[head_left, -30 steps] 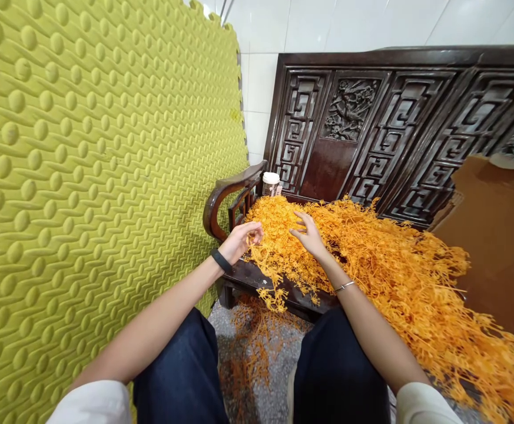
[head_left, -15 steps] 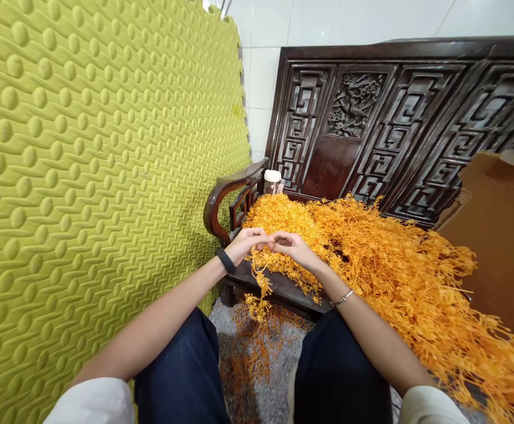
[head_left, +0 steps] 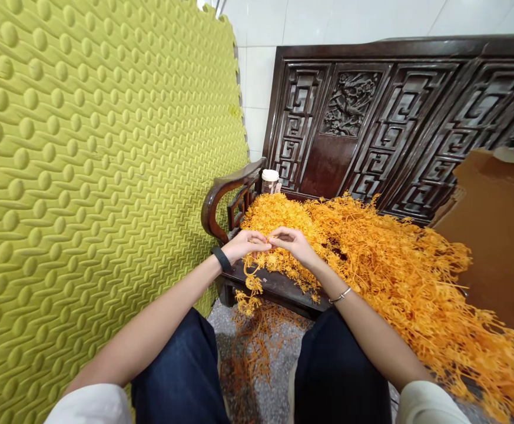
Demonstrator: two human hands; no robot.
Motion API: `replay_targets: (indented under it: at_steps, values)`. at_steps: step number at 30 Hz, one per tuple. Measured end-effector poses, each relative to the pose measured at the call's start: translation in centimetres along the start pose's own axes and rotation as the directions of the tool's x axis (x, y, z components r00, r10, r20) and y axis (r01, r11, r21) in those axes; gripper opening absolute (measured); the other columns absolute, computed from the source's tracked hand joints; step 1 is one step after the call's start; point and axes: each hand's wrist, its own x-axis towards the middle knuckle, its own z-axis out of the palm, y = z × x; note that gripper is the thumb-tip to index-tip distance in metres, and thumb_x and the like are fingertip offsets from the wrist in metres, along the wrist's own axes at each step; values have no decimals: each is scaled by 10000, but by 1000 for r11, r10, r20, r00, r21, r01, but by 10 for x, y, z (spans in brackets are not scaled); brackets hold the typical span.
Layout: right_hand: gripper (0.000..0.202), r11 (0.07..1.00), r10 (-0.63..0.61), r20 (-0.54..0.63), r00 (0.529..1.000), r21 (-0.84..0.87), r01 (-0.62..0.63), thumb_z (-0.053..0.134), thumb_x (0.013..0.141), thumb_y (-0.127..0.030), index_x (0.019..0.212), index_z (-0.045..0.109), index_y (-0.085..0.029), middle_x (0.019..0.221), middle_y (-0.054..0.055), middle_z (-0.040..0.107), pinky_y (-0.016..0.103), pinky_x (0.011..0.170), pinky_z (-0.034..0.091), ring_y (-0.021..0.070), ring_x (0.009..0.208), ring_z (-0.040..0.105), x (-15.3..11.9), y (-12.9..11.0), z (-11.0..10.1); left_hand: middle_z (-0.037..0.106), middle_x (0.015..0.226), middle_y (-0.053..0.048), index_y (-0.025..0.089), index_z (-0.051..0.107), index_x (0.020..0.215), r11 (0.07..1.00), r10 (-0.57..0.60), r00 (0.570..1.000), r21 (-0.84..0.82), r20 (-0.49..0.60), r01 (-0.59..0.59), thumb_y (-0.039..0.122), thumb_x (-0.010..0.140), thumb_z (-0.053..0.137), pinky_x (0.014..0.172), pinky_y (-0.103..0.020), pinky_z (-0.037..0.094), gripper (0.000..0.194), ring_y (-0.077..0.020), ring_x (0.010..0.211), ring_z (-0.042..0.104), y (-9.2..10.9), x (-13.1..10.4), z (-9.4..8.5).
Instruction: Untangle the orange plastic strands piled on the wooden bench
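Note:
A big heap of orange plastic sprigs (head_left: 384, 259) covers the seat of a dark carved wooden bench (head_left: 362, 112). My left hand (head_left: 244, 244) and my right hand (head_left: 291, 242) meet fingertip to fingertip over the heap's near left edge. Both pinch one orange sprig (head_left: 253, 282), whose tail hangs down past the seat's front edge. A black band sits on my left wrist, a thin bracelet on my right.
A tall green dimpled foam mat (head_left: 89, 176) stands close on the left. A small jar with a white lid (head_left: 270, 180) sits in the bench's corner by the armrest (head_left: 221, 203). Brown cardboard (head_left: 499, 229) leans at right. Loose orange bits (head_left: 257, 347) lie on the floor between my knees.
My right hand left the top of the heap and came to my left hand. Both hands now pinch one sprig, which hangs lower over the seat edge.

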Motion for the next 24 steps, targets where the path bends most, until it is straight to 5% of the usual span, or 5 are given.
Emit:
replay_targets:
  at_steps: [10,15,24]
  values:
    - [245,955,89,97,991,276,-112,554,744,-302,745,472,-71,682,69,530,279,662,411,128,642,528,-3,2,3,486,625,-49,55,535,626,967,202,973,135,113,-216,246,673,436,597,-225,311,220,-94,585,399,1,2,4]
    - [229,879,88,170,981,450,-157,520,773,-282,712,440,-76,697,76,502,301,698,386,151,678,527,-5,3,7,507,612,-78,71,440,496,960,279,955,-48,105,-275,204,640,413,679,-254,343,197,-133,628,473,3,-1,9]
    - [113,800,-11,237,971,585,-133,484,768,-151,695,429,-83,686,47,416,356,758,366,122,661,468,-8,1,14,454,496,-87,63,408,411,945,268,960,-213,80,-247,154,560,427,537,-234,322,176,-169,560,499,3,-2,11]
